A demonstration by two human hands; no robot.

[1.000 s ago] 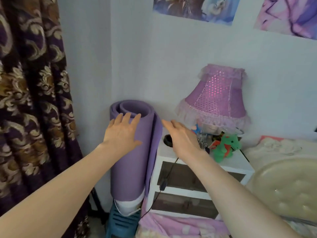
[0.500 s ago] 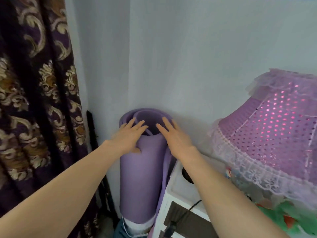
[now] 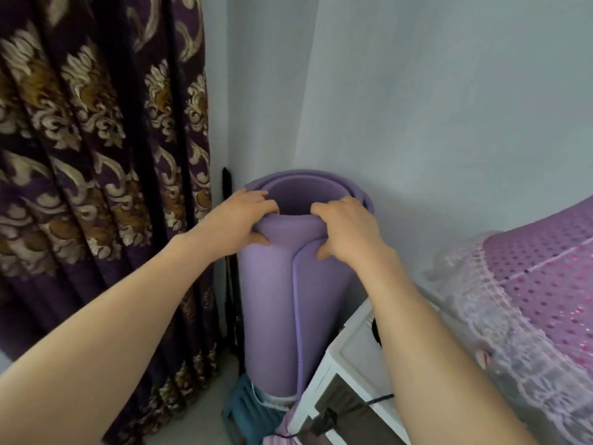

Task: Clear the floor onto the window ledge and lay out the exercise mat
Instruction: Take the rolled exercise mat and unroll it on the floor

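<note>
Mat (image 3: 282, 303), rolled, upright beside nightstand (image 3: 345, 358); my left hand (image 3: 236, 221) and right hand (image 3: 345, 229) fingers clamped on its top rim, I lift straight up.

One head-worn camera looks forward and down, close over a rolled mat (image 3: 288, 300) in a room corner.

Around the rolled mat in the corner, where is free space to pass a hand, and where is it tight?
Free: above the rolled mat, against the bare wall. A narrow floor strip lies between curtain and mat. Crowded: the white nightstand presses the mat's right side, the lampshade overhangs it, and a black rod stands at the left. Both the left hand and right hand grip the top rim.
</note>
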